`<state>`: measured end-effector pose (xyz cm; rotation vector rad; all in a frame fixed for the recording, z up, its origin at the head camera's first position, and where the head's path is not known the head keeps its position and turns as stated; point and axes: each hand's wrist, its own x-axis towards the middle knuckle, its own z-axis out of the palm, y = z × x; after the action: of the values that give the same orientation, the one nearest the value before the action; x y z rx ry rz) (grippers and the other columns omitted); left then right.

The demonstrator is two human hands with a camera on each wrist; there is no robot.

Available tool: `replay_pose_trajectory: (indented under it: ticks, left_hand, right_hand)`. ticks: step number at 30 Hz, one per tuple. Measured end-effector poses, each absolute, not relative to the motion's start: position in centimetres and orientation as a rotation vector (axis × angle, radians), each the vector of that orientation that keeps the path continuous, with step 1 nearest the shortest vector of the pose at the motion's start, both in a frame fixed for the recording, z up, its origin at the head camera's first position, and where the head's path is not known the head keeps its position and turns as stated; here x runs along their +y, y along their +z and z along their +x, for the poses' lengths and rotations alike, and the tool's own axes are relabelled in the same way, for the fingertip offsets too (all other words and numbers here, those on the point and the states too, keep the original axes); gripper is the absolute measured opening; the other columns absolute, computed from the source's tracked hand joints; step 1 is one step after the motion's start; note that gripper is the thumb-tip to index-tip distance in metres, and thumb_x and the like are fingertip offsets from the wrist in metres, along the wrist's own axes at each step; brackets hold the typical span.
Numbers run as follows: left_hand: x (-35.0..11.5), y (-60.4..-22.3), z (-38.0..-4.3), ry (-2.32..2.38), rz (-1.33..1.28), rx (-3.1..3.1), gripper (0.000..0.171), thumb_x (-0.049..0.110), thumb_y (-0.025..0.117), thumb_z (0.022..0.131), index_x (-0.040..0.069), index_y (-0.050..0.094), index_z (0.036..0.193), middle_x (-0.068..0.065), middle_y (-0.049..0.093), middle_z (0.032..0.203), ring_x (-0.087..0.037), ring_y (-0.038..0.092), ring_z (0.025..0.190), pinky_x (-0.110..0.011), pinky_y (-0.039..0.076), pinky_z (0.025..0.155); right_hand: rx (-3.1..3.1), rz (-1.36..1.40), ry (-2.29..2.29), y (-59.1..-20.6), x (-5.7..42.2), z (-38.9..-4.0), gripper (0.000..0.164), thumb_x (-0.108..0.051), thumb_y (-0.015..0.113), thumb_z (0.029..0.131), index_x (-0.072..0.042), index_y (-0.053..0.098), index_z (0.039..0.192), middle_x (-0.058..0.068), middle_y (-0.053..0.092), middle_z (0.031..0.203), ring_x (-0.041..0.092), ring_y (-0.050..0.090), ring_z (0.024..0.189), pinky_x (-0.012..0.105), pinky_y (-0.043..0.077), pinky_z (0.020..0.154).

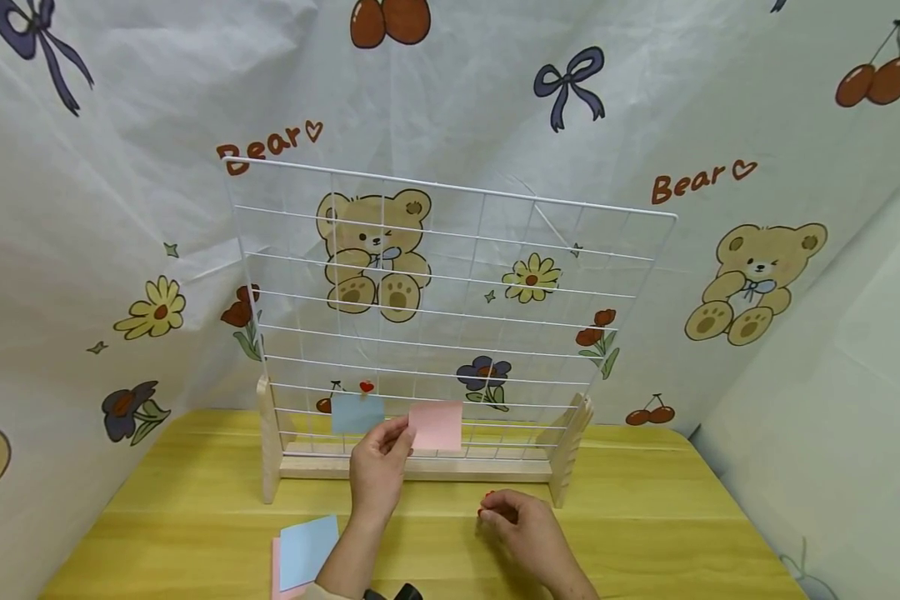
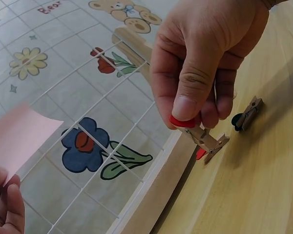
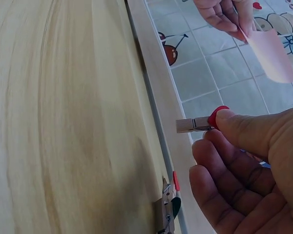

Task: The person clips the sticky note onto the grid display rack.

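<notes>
My left hand (image 1: 378, 471) pinches a pink paper note (image 1: 437, 425) by its left edge, in front of the lower part of a white wire grid (image 1: 450, 185). Between thumb and fingertips, my right hand (image 1: 528, 529) holds a small wooden clothespin (image 3: 200, 124) with a red decoration, low over the table near the grid's base. To the left of the pink note, a blue note (image 1: 357, 414) hangs on the grid under a red heart clip (image 1: 366, 387).
Other clothespins lie on the table by the base, one with a dark green decoration (image 2: 248, 114) and one with a red one (image 2: 200, 154). Wooden feet (image 1: 268, 442) hold the grid upright. Blue (image 1: 309, 550) and pink notes (image 1: 276, 567) lie stacked at front left.
</notes>
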<state>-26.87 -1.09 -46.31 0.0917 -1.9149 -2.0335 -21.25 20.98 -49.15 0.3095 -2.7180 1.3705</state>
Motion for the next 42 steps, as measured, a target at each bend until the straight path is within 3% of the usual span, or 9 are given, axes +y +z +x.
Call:
replay_pose_trajectory:
  ticks: [6,20,26,29,35,42]
  left_hand:
    - [-1.1,-46.3,-26.9,-2.018,0.114,-1.943,0.017,0.015,0.076,0.093,0.007,0.078,0.108,-0.011,0.076,0.099,-0.007,0.069,0.074,-0.02,0.057,0.067]
    - [-1.2,-46.3,-26.9,-2.036,0.141,-1.917,0.019,0.011,0.074,0.093,0.002,0.076,0.11,-0.015,0.076,0.1,-0.011,0.071,0.075,-0.022,0.059,0.069]
    - [-1.2,-46.2,-26.7,-2.064,0.142,-1.901,0.021,0.013,0.075,0.093,0.001,0.075,0.111,-0.016,0.076,0.101,-0.015,0.072,0.077,-0.022,0.059,0.069]
    - [-1.3,-46.1,-26.7,-2.071,0.141,-1.889,0.021,0.014,0.075,0.093,0.001,0.075,0.111,-0.016,0.075,0.101,-0.016,0.072,0.078,-0.02,0.058,0.069]
    - [-1.3,-46.4,-26.9,-2.066,0.142,-1.889,0.019,0.011,0.074,0.094,0.001,0.075,0.109,-0.016,0.075,0.1,-0.015,0.071,0.077,-0.023,0.06,0.07]
    - [-1.2,-46.4,-26.9,-2.063,0.133,-1.898,0.016,0.009,0.073,0.094,0.001,0.074,0.108,-0.015,0.074,0.099,-0.015,0.07,0.077,-0.027,0.061,0.072]
  right_hand:
    - [-2.692,0.304,1.36,-48.7,20.8,-21.1,0.012,-0.018,0.074,0.093,-0.007,0.074,0.099,-0.002,0.076,0.092,-0.003,0.064,0.082,0.019,0.055,0.072]
    - [-2.617,0.276,1.343,-48.1,20.4,-21.0,0.005,-0.018,0.074,0.093,-0.013,0.075,0.094,-0.005,0.076,0.087,-0.003,0.064,0.079,0.019,0.055,0.07]
    - [-2.548,0.22,1.347,-47.5,19.9,-20.7,0.008,-0.023,0.075,0.092,-0.014,0.074,0.091,-0.007,0.074,0.087,0.001,0.062,0.071,0.021,0.053,0.058]
    - [-2.499,0.206,1.319,-47.3,19.6,-20.6,0.002,-0.02,0.076,0.091,-0.019,0.075,0.089,-0.011,0.072,0.087,0.002,0.062,0.069,0.023,0.053,0.053]
    - [-2.377,0.202,1.269,-47.1,19.0,-20.7,0.016,-0.011,0.077,0.088,-0.027,0.076,0.089,-0.015,0.072,0.086,-0.002,0.065,0.074,0.023,0.052,0.05]
    - [-2.224,0.207,1.289,-47.1,18.2,-21.2,0.019,-0.007,0.079,0.087,-0.027,0.076,0.089,-0.008,0.072,0.084,0.007,0.068,0.069,0.019,0.055,0.062]
